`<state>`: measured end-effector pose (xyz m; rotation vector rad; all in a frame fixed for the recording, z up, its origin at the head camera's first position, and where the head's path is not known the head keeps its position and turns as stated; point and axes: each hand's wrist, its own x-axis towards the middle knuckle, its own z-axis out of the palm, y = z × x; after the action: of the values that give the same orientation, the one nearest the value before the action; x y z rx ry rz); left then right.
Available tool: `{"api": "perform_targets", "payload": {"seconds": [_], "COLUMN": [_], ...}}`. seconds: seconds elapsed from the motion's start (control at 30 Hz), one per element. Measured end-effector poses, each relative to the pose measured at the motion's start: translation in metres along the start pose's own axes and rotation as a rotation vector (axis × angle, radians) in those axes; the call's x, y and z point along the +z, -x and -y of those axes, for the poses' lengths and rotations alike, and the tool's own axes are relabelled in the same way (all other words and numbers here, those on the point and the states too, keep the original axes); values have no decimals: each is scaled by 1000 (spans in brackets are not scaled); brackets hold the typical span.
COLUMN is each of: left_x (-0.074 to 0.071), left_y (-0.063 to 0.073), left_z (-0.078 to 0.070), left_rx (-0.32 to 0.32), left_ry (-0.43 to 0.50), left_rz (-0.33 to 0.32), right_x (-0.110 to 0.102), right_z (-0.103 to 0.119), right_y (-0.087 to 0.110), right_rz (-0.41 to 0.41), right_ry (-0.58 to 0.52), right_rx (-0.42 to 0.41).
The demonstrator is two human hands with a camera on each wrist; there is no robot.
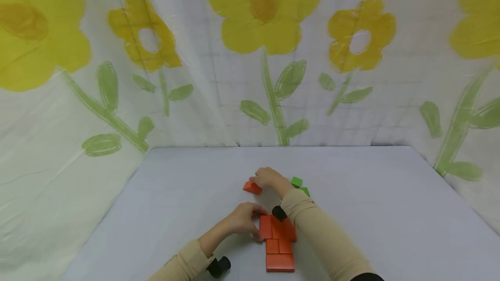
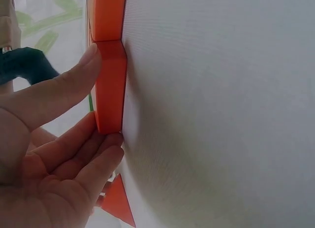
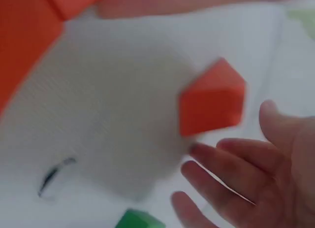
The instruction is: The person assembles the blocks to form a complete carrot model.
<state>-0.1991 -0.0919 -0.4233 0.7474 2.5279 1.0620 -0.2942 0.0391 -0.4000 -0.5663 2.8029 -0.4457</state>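
Observation:
Several red blocks (image 1: pixel 280 262) lie fitted together on the white table, in a shape wider at its far end than its near end. My left hand (image 1: pixel 245 219) holds the far left red block (image 1: pixel 265 226) of this group. In the left wrist view its thumb presses that block's side, and its fingers curl at the far end. Beyond the group, my right hand (image 1: pixel 269 178) is beside a loose red triangular block (image 1: pixel 252 187). The right wrist view shows its fingers (image 3: pixel 226 174) spread and relaxed, close to the triangular block, with nothing gripped.
Green blocks (image 1: pixel 297 181) lie just right of my right wrist, partly hidden by the sleeve (image 1: pixel 324 229). The white table (image 1: pixel 187 172) ends at the back against a curtain (image 1: pixel 203 116) printed with yellow flowers. My right forearm passes over the right side of the red group.

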Motion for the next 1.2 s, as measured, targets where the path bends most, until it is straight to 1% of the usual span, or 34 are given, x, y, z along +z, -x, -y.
{"api": "perform_targets", "payload": {"seconds": [0.1, 0.17, 0.3, 0.43, 0.5, 0.6, 0.67, 0.77, 0.87, 0.93, 1.0, 1.03, 1.1, 1.17, 1.2], "left_x": [0, 0, 0, -1, -2, -2, -1, -1, -1, -1, -1, -1, -1, -1, -1], "left_y": [-1, -1, -2, -1, 0, 0, 0, -1, -2, -3, -2, -2, -1, -1, 0], "left_z": [0, 1, 0, -1, -1, -1, -2, -2, -2, -2, -3, -3, -3, -3, -3], "left_rx": [22, 21, 24, 13, -5, -24, -26, -25, -26, -28, -33, -36, -41, -48, -52], "left_ry": [-6, -9, -8, -7, -9, -10, -19, -26, -27, -28, -28, -28, -26, -28, -30], "left_rz": [4, 5, 7, 12, 12, 10, 9, 10, 15, 17, 19, 19, 18, 16, 16], "right_x": [7, 10, 13, 14, 13, 12, 10, 5, -2, -6, -9, -9, -8, -5, -2], "right_z": [9, 14, 19, 22, 24, 22, 17, 8, -3, -8, -12, -13, -14, -13, -12], "right_y": [-2, 0, 6, 13, 17, 22, 26, 35, 51, 66, 84, 94, 115, 136, 146], "right_rz": [-23, -53, -77, -40, -17, -14, -51, -149, -257, -298, -323, -331, -318, -283, -249], "right_ry": [35, 40, 34, 23, -6, -54, -78, -86, -72, -73, -69, -66, -79, -99, -117], "right_rx": [27, 19, -10, -55, -75, -110, -127, -156, -180, -193, -224, -248, -297, -354, -373]}}
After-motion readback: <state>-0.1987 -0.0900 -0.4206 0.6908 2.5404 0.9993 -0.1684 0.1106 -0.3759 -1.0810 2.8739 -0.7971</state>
